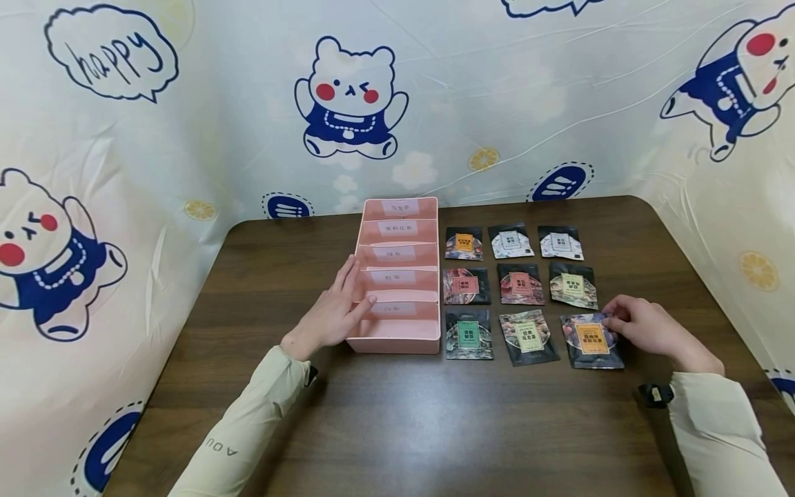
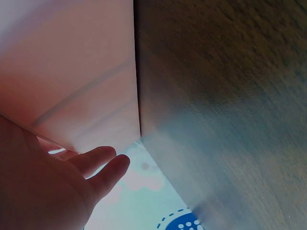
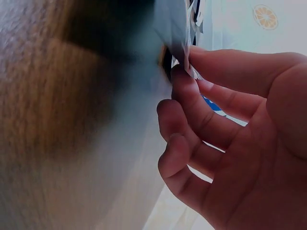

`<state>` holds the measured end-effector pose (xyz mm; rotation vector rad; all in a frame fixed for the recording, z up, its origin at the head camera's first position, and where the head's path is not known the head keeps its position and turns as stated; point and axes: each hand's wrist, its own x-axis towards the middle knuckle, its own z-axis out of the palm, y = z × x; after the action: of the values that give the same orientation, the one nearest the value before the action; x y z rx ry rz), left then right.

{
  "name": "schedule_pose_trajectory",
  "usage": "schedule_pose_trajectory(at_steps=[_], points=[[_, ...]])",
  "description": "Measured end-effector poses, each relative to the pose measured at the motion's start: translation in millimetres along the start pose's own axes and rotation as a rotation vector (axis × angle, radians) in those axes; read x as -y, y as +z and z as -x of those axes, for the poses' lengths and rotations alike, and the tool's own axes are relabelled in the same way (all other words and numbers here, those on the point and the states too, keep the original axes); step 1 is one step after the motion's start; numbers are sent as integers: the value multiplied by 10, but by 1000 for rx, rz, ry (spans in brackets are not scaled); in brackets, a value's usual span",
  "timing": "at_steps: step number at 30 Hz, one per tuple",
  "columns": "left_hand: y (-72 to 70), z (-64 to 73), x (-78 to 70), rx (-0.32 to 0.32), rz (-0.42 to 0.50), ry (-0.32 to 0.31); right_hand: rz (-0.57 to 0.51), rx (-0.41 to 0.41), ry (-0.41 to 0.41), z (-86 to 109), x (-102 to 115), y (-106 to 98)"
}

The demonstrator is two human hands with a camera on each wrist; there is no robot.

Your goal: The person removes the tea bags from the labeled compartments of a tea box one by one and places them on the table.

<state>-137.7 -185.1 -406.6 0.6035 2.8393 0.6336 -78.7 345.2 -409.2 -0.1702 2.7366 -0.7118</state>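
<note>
A pink divided box (image 1: 394,345) stands on the table, its several compartments marked with white labels. My left hand (image 1: 329,310) rests on the box's left rim, fingers fairly straight and thumb reaching over the edge; in the left wrist view, fingertips (image 2: 103,160) show beside the outer wall (image 2: 86,57). At the right, my right hand (image 1: 658,331) pinches the upper right corner of a dark tea packet (image 1: 591,342) with an orange label. The right wrist view shows the packet's edge (image 3: 180,33) between thumb and index finger, other fingers curled below.
Other tea packets lie in rows right of the box, among them a green-labelled one (image 1: 468,335), a cream-labelled one (image 1: 529,337) and a red-labelled one (image 1: 520,284). A patterned cloth (image 1: 447,90) hangs behind the wooden table (image 1: 435,428).
</note>
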Motion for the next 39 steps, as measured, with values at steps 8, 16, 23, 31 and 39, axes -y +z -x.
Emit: schedule_pose_trajectory(at_steps=[8, 16, 23, 31, 39], points=[[1, 0, -4, -3, -11, -7, -4, 17, 19, -38, -21, 5], [8, -5, -8, 2, -7, -14, 12, 16, 38, -52, -6, 4], [16, -21, -7, 1, -9, -9, 33, -1, 43, -44, -28, 12], [20, -20, -14, 5, -11, -9, 25, -60, 70, -9, -55, 5], [-66, 36, -43, -2, -50, -24, -6, -288, 38, 35, 84, 42]])
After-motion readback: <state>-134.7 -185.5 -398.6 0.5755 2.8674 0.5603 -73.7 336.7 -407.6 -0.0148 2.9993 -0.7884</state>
